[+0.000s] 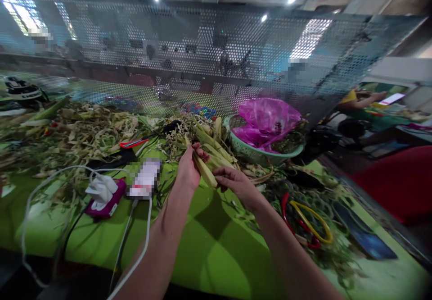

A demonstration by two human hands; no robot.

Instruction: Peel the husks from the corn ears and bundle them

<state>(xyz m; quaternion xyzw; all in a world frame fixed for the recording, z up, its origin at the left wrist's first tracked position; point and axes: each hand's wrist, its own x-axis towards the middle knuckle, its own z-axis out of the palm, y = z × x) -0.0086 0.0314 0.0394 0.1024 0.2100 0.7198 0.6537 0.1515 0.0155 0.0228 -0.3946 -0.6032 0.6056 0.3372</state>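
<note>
A pale green corn husk (205, 172) lies slanting across my left hand (189, 167), whose fingers are wrapped round its upper part. At its lower end, my right hand (234, 183) pinches the tip between thumb and fingers. Both hands are above the green tabletop (216, 246). Just beyond them is a pile of longer green and yellowish husks (216, 149). Whether a cob is inside the held husk I cannot tell.
A green basket (266, 156) with a pink plastic bag (268, 122) stands behind right. Dry husk scraps (84, 133) cover the left. A phone (145, 180) and purple power block (106, 201) trail cables. Red-handled pliers or cutters (286, 210) lie right. Perforated metal screen (189, 52) behind.
</note>
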